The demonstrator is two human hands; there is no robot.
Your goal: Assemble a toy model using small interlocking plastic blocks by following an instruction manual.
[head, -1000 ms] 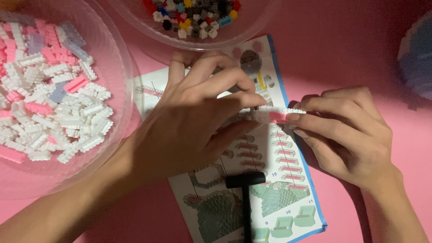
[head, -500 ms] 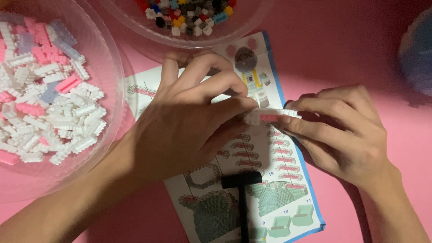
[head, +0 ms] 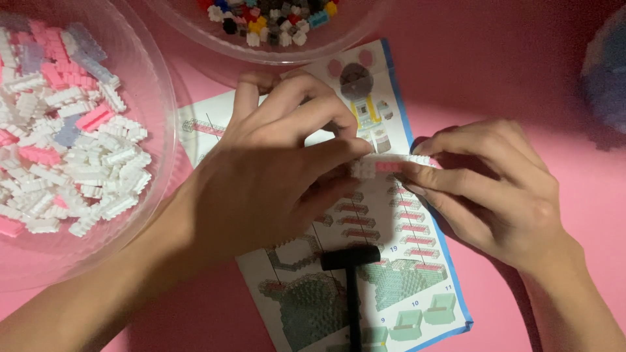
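A small strip of white and pink building bricks [head: 389, 165] is held between both hands just above a printed instruction sheet [head: 417, 274]. My left hand [head: 274, 176] pinches its left end with thumb and forefinger and covers much of the sheet. My right hand [head: 495, 195] grips the right end with its fingertips. A small black hammer [head: 351, 267] lies on the sheet just below the hands.
A clear plastic bowl [head: 160, 124] at the left holds several white, pink and pale blue bricks. A second clear bowl [head: 280, 45] at the top holds small mixed-colour pieces. A blurred blue object [head: 606, 72] sits at the right edge. The surface is pink.
Both hands and the brick strip have shifted slightly left and up over the sheet. The grip on the strip is the same.
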